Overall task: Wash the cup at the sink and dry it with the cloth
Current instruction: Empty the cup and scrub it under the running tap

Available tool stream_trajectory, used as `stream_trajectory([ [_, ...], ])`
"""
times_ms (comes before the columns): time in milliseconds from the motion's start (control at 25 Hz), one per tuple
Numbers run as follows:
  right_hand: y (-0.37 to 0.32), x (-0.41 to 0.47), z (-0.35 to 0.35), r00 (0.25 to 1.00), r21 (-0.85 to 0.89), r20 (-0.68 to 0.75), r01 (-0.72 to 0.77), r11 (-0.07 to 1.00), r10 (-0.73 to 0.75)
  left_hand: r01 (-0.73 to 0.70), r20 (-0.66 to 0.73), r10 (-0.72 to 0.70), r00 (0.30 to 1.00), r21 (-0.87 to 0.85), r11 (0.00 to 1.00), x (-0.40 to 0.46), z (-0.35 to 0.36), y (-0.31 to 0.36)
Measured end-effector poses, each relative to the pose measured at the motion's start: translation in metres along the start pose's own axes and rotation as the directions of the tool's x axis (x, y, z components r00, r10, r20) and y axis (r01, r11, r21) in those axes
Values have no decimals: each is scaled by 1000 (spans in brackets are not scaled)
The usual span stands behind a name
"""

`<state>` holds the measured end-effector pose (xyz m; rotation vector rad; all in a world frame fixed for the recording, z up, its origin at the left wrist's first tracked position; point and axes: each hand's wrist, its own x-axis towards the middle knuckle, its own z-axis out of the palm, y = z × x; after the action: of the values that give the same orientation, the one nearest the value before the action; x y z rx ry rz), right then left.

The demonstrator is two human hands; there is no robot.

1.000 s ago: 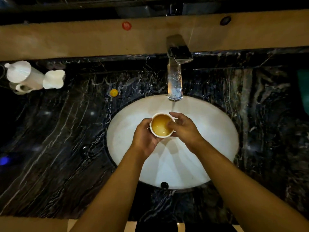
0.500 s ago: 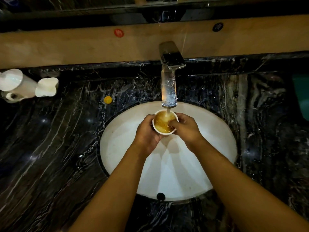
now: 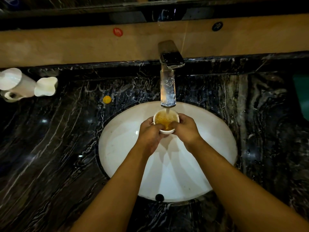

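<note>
A small white cup holding brownish liquid is held over the white oval sink, right under the chrome tap. Water runs from the spout into the cup. My left hand grips the cup's left side, its thumb over the near rim. My right hand grips the right side, thumb also at the rim. The cup's lower part is hidden by my fingers. A green item at the right edge may be the cloth; I cannot tell.
Black veined marble counter surrounds the sink. White ceramic vessels lie at the far left. A small yellow object sits left of the tap. A tan backsplash ledge runs behind. A dark overflow hole marks the sink's near wall.
Both hands carried the cup away from me until it sat under the spout. Water now pours into it, and both thumbs have moved over the near rim.
</note>
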<state>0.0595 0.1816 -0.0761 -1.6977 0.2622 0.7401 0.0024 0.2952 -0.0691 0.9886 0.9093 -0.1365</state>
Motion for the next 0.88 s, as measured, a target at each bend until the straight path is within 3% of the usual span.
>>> stream_trajectory([
  [160,3,-2,-1,1000,32,22,12,999,-13,-25,-20,25,999,-9,1000,0,4,-3],
  [360,1,12,3,977,-118,-211,-6,993,-19,-69,-66,72,995,52,996,-3,16,-1],
  [480,-2,9,4,990,-134,-136,12,991,-30,-98,-187,114,976,92,991,6,21,-1],
  [600,-1,-1,1,999,13,36,22,1000,-22,-101,-262,125,957,104,989,11,22,-1],
  [720,9,2,-1,997,9,64,40,999,-41,-78,-205,105,973,137,987,11,17,-1],
  [880,12,13,6,992,-167,-90,67,984,-83,-47,-58,51,997,68,997,-1,8,-2],
])
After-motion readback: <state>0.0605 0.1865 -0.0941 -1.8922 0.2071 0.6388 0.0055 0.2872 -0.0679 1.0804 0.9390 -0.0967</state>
